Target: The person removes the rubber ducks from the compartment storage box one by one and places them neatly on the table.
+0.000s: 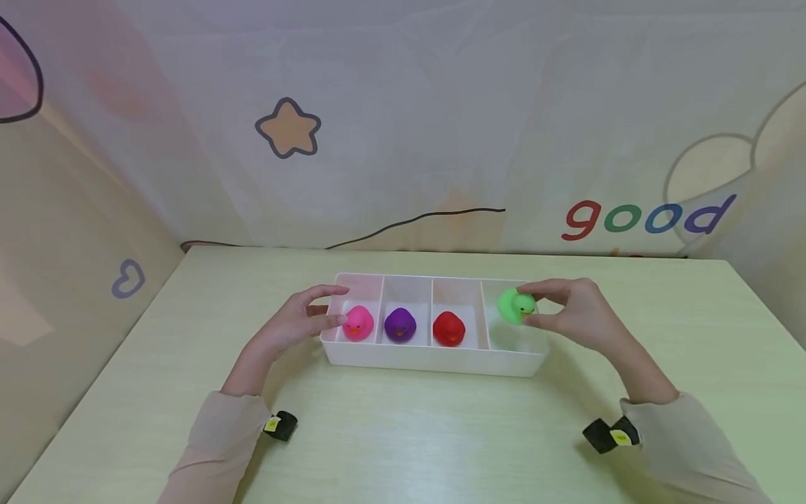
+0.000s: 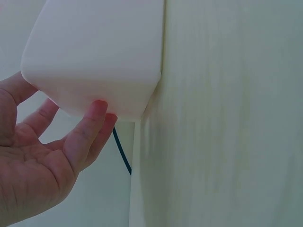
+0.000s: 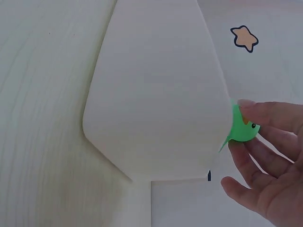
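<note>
A white divided tray (image 1: 434,359) stands on the table with a rubber duck in each of three compartments: pink (image 1: 358,323), purple (image 1: 400,325) and red (image 1: 449,329). My right hand (image 1: 576,315) pinches a green rubber duck (image 1: 516,306) between thumb and fingers, over the rightmost compartment. In the right wrist view the tray's wall hides part of this green duck (image 3: 244,125). My left hand (image 1: 296,318) grips the tray's left end, thumb and index finger over the rim beside the pink duck. Its other fingertips (image 2: 98,108) rest against the outside of the end wall.
The light wooden table (image 1: 409,434) extends around the tray. Behind it hangs a pale printed backdrop (image 1: 441,126) with a star and the word "good". Black wrist devices (image 1: 611,434) sit at both sleeves.
</note>
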Demonstrator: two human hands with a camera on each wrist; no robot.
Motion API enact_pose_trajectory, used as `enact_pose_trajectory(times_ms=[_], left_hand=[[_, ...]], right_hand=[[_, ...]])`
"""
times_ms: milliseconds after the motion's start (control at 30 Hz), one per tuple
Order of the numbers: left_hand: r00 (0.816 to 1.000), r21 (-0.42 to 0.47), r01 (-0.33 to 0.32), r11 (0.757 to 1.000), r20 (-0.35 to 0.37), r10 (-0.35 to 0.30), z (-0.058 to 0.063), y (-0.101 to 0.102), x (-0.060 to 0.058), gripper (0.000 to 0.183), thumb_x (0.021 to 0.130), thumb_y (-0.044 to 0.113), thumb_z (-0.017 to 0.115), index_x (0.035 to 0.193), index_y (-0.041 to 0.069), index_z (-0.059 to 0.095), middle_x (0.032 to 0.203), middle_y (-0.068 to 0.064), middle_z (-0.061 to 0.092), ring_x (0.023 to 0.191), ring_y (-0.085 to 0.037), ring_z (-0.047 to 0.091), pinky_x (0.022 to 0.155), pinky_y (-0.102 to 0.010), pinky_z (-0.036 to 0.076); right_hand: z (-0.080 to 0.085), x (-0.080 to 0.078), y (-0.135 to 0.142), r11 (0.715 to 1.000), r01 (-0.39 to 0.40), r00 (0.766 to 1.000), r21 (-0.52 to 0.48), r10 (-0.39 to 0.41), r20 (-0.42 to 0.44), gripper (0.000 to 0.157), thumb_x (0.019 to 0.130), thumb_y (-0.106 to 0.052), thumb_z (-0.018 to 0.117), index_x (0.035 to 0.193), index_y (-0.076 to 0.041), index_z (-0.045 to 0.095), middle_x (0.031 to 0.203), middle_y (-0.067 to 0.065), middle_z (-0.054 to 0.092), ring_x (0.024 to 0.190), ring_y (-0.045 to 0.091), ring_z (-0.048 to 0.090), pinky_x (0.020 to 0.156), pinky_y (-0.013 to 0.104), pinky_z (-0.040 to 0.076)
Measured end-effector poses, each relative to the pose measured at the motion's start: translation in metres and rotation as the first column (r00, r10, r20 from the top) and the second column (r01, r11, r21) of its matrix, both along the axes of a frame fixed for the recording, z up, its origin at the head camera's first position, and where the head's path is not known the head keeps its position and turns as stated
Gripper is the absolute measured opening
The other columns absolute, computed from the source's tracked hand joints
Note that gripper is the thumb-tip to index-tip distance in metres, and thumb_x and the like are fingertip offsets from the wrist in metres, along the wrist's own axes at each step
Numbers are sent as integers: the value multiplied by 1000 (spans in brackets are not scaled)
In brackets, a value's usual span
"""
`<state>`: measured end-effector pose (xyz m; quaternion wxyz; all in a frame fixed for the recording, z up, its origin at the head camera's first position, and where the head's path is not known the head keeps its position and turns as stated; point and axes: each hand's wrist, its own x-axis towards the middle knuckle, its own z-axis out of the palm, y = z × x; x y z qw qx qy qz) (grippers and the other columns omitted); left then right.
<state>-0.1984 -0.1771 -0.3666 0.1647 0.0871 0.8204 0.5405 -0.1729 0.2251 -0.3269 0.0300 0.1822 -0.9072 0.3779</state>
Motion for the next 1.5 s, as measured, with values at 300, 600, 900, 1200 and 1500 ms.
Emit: enact_pose_trajectory(times_ms=[300, 600, 900, 1200, 1500], left_hand=[[1000, -22, -3, 1000, -3, 3, 1, -1, 1, 54, 83, 24, 66, 132, 14, 46, 142, -11, 30, 124, -38, 39, 90, -47, 45], [1000, -29, 0, 1000, -14, 0, -1, -1, 1, 53, 84, 23, 65, 132, 14, 46, 142, -12, 30, 124, -39, 38, 89, -47, 45], [1000, -32, 1, 999, -14, -2, -2, -1, 0, 52, 84, 22, 65, 132, 13, 46, 142, -12, 30, 124, -39, 38, 90, -47, 45], [1000, -39, 0, 999, -15, 0, -2, -1, 0, 52, 84, 22, 65, 131, 13, 46, 142, -13, 30, 124, -39, 38, 90, -47, 45], [1000, -35, -7, 999, -5, 7, -2, 0, -1, 53, 84, 22, 65, 132, 13, 45, 142, -12, 30, 124, -39, 38, 89, -47, 45]], right_hand=[[8, 2, 12, 995, 85, 995, -45, -82, 49, 42, 74, -11, 75, 113, 1, 63, 111, 18, 62, 106, 34, 57, 83, 26, 47], [9, 1, 30, 987, 151, 988, -46, -149, 50, 42, 75, -9, 74, 114, 4, 61, 112, 23, 60, 102, 37, 58, 70, 11, 48], [7, -6, 61, 971, 225, 973, -86, -218, 78, 49, 75, -16, 75, 116, 7, 58, 96, -18, 60, 81, -17, 51, 67, 11, 49], [0, -14, 90, 957, 267, 962, -114, -259, 81, 52, 77, -15, 73, 118, 11, 54, 88, -34, 51, 80, -18, 50, 67, 8, 47], [-11, -24, 114, 940, 309, 949, -143, -296, 103, 49, 78, -13, 72, 119, 9, 54, 85, -38, 51, 78, -18, 51, 66, 6, 45]])
